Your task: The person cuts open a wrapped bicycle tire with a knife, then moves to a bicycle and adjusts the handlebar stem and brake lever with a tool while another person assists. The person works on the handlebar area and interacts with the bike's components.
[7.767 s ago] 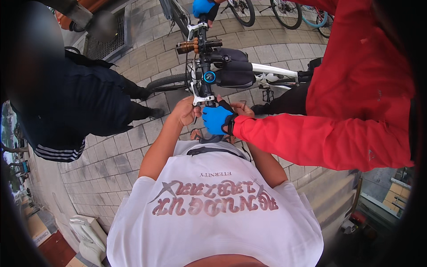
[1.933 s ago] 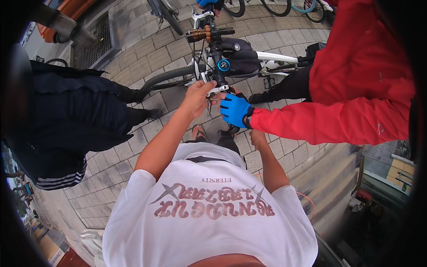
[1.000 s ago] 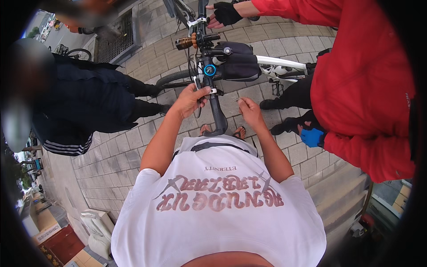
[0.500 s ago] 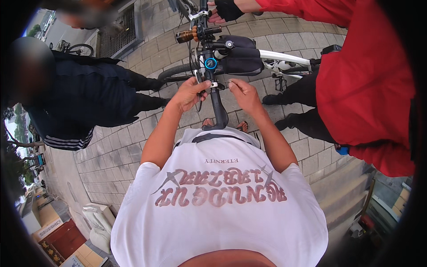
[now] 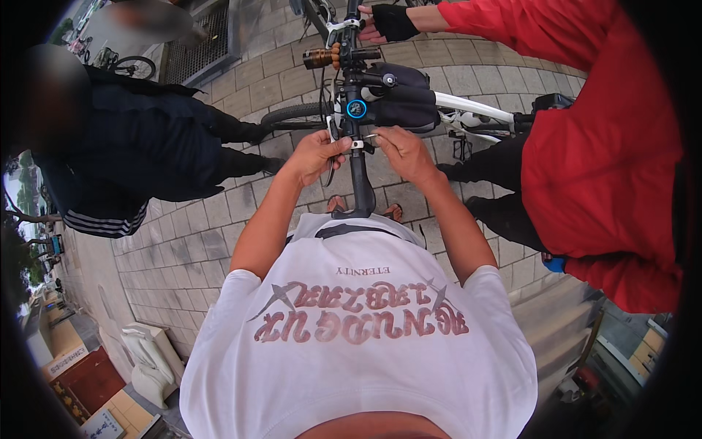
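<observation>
A bicycle handlebar runs toward me, ending in a dark grip. My left hand is closed around the brake lever on the bar's left side. Its thumb lies by the white clamp. Just right of that clamp, my right hand pinches a small thin metallic piece between thumb and forefinger. What exactly the piece is, and whether it touches the clamp, I cannot make out. A round blue-rimmed device sits on the bar beyond my hands.
Dark bags hang at the white frame. A bronze lamp is mounted farther along the bar. At right, a person in a red jacket reaches a gloved hand to the far bar. Another person in dark clothes stands left.
The bicycle's handlebar has shifted slightly right in view. Both my hands stay at the same spot on it. The co-worker's gloved hand has shifted slightly right and down.
</observation>
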